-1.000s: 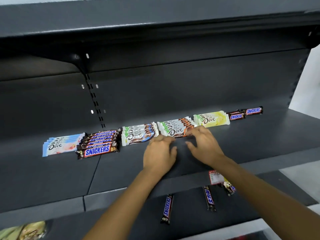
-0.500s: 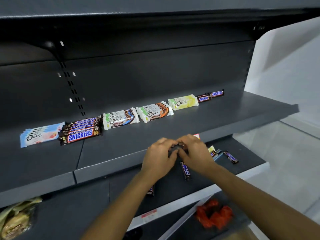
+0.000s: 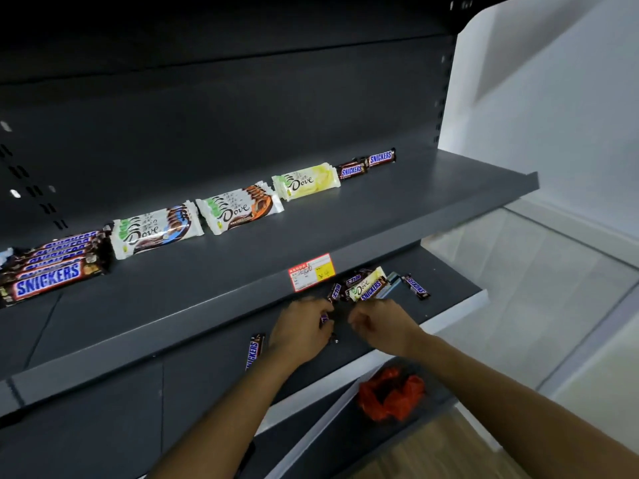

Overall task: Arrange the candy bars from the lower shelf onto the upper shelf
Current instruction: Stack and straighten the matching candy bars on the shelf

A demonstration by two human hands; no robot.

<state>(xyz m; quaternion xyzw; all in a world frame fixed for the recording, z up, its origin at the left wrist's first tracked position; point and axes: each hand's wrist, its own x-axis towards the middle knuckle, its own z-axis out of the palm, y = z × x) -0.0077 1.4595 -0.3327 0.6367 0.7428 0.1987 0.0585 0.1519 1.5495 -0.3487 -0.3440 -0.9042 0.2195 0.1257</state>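
On the upper shelf lie a stack of Snickers bars, three stacks of Dove bars with blue, orange and yellow wrappers, and two small Snickers bars. Both hands are down on the lower shelf. My left hand grips a small Snickers bar, mostly hidden in the fingers. My right hand is beside it with curled fingers and nothing visible in it, just below a pile of mixed bars. One loose Snickers bar lies left of my left wrist, another right of the pile.
A red and yellow price tag hangs on the upper shelf's front edge. A crumpled red bag lies on the bottom shelf below my right forearm. A white wall and pale floor are to the right of the shelving.
Both hands dropped from the upper shelf's Dove stacks to the lower shelf. The Snickers bar that lay between them is now in my left hand. The view swung right and down.
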